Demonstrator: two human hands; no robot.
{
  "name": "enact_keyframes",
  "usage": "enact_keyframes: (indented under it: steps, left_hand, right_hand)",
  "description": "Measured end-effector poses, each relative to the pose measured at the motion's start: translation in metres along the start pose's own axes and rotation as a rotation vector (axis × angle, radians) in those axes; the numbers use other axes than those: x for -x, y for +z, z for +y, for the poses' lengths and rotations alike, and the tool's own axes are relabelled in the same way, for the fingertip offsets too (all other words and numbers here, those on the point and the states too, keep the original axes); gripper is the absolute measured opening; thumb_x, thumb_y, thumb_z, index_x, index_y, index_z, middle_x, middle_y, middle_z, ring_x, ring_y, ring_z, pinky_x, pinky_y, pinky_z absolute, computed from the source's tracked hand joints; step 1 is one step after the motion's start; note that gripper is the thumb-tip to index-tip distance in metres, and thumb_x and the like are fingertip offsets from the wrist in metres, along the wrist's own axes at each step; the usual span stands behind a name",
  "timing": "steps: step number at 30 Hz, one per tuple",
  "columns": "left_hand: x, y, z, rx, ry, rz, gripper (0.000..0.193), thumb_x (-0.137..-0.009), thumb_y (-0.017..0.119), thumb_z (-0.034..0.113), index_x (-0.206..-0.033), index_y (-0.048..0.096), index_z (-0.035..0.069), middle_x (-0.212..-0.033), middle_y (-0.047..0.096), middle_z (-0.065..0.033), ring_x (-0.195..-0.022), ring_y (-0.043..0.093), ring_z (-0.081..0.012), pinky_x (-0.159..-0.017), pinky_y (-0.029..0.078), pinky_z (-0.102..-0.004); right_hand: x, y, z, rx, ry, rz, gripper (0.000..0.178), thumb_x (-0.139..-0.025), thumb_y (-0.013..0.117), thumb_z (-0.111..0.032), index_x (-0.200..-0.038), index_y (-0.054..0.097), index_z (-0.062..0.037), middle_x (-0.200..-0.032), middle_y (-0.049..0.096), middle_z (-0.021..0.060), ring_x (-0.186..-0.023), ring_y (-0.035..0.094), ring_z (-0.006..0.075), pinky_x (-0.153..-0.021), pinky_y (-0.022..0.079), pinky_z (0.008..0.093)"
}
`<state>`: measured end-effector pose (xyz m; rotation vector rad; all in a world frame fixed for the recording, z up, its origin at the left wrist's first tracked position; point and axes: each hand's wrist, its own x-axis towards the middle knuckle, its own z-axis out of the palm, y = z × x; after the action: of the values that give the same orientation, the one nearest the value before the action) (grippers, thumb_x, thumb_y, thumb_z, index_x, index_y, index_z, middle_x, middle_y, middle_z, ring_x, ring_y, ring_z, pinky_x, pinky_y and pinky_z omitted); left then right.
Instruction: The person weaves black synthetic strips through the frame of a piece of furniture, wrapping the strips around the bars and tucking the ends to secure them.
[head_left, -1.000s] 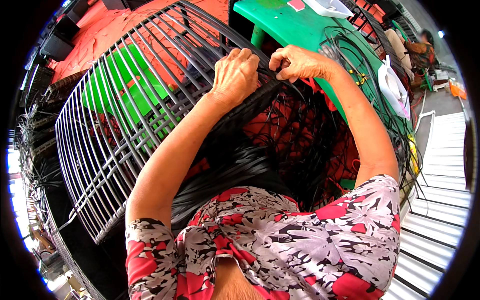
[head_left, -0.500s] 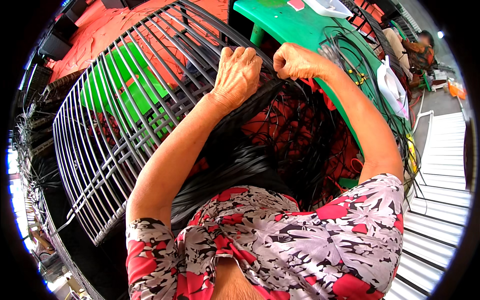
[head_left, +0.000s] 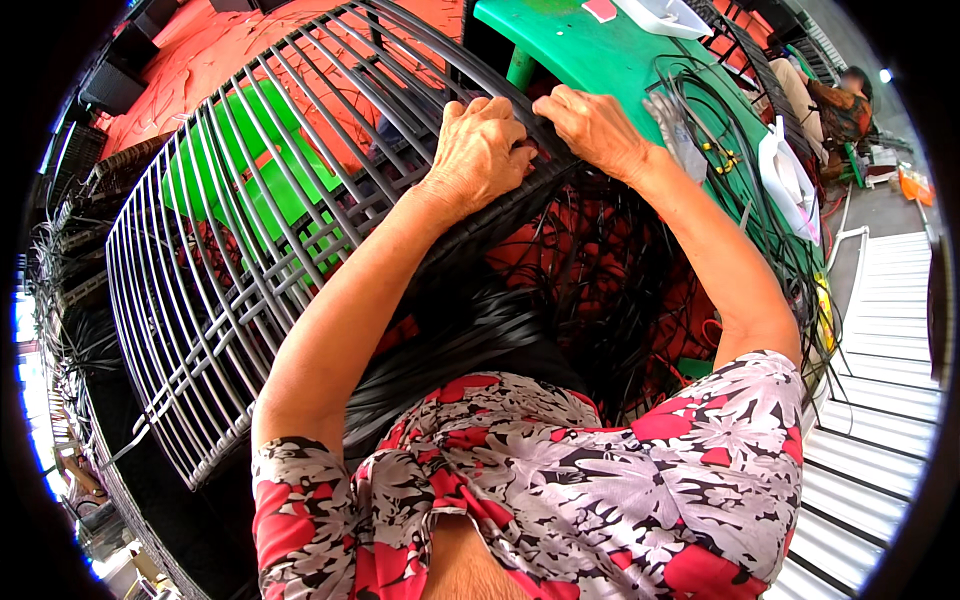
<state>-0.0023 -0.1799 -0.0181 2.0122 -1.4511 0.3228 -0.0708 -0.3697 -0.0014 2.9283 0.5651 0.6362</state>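
Your left hand (head_left: 482,152) curls over the rim of the barred dark-grey frame (head_left: 268,285) at twelve o'clock, fingers bent; you cannot tell whether a strip is in them. Your right hand (head_left: 592,130) is just beside it toward three, fingertips bunched narrow at the same rim, their hold too small to make out. The frame spreads from your hands round to nine o'clock, with a green plastic piece (head_left: 292,188) showing through its bars. Loose black strips (head_left: 490,325) lie below your hands, toward six. The green tabletop (head_left: 560,45) stands at one o'clock.
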Motion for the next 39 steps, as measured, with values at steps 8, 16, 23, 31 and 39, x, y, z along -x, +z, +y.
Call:
enact_keyframes:
  steps: [8, 16, 23, 31, 39]
  left_hand:
    - [0.023, -0.023, -0.004, -0.057, 0.025, -0.175, 0.032, -0.082, 0.062, 0.030, -0.107, 0.064, 0.010, -0.109, 0.052, -0.0086, -0.110, 0.044, -0.0255, -0.090, 0.033, -0.0399]
    - [0.026, -0.015, -0.006, -0.121, 0.066, -0.199, 0.033, -0.087, 0.055, 0.029, -0.107, 0.061, 0.003, -0.111, 0.056, -0.0105, -0.112, 0.043, -0.0266, -0.094, 0.030, -0.0409]
    - [0.025, -0.014, -0.006, -0.038, 0.045, -0.155, 0.026, -0.086, 0.056, 0.021, -0.102, 0.063, 0.002, -0.105, 0.058, -0.0071, -0.107, 0.046, -0.0249, -0.090, 0.031, -0.0401]
    - [0.027, -0.005, -0.007, -0.038, 0.068, -0.095, 0.024, -0.085, 0.057, 0.020, -0.100, 0.062, 0.002, -0.100, 0.057, -0.0077, -0.103, 0.047, -0.0251, -0.088, 0.032, -0.0397]
    - [0.030, -0.004, -0.010, -0.044, 0.039, -0.073, 0.027, -0.084, 0.057, 0.023, -0.101, 0.061, 0.002, -0.100, 0.057, -0.0093, -0.105, 0.046, -0.0266, -0.091, 0.032, -0.0405]
  right_hand:
    - [0.017, 0.008, 0.004, -0.189, 0.191, 0.000, 0.015, -0.076, 0.051, 0.000, -0.090, 0.047, -0.0053, -0.076, 0.057, 0.0119, -0.067, 0.058, 0.0317, -0.057, 0.048, 0.0407]
    - [0.035, 0.008, 0.032, -0.182, 0.251, -0.235, 0.020, -0.074, 0.053, -0.007, -0.094, 0.052, -0.0073, -0.072, 0.059, 0.0163, -0.070, 0.057, 0.0372, -0.060, 0.043, 0.0462]
    - [0.153, 0.050, 0.083, -0.047, 0.930, -0.255, 0.022, -0.079, 0.057, -0.025, -0.076, 0.060, -0.0030, -0.069, 0.059, 0.0186, -0.063, 0.059, 0.0348, -0.055, 0.046, 0.0417]
    - [0.078, -0.046, 0.091, -0.968, 1.520, 0.256, 0.050, -0.092, 0.045, -0.045, -0.069, 0.057, -0.0025, -0.062, 0.060, 0.0095, -0.043, 0.052, 0.0157, -0.039, 0.041, 0.0271]
    - [-0.058, -0.180, 0.060, 0.559, 0.501, 0.470, 0.019, -0.075, 0.063, -0.023, -0.088, 0.066, -0.0086, -0.089, 0.063, 0.0132, -0.089, 0.056, 0.0281, -0.085, 0.036, 0.0485]
